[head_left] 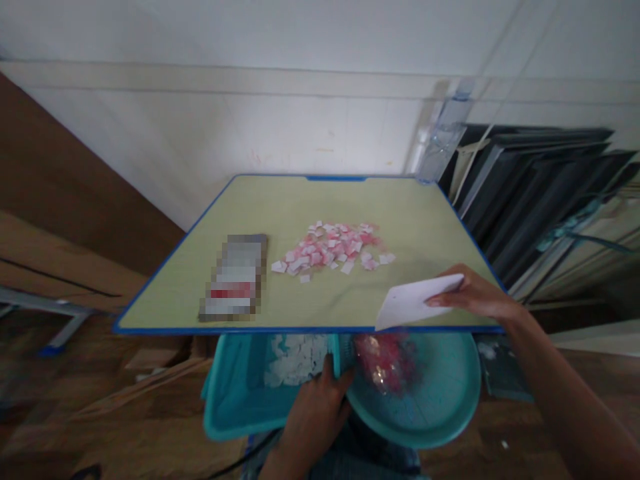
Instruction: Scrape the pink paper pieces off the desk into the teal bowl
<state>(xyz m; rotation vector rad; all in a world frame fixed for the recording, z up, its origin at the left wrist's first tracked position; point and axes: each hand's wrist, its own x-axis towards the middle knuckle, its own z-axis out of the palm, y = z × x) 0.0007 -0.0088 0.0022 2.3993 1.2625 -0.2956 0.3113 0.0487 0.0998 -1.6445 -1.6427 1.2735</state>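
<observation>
A white sheet of stiff paper (413, 300) is pinched in my right hand (467, 293) over the front right of the table, its lower corner at the blue edge. Below that edge, my left hand (320, 403) grips the right wall of a rectangular teal basket (240, 423), with fingers on either side of the wall. White paper pieces (297, 360) lie inside this basket. Beside it, a round teal basin (440, 427) holds a shiny pink and red bundle (385, 363). On the table, small white paper squares and pink bits form a loose pile (330, 247).
The yellow-green table (280, 200) has a blue rim and meets the wall. A pixelated phone-like object (237, 277) lies at its left. A clear plastic bottle (443, 140) stands at the back right corner, near dark panels (540, 173) leaning together.
</observation>
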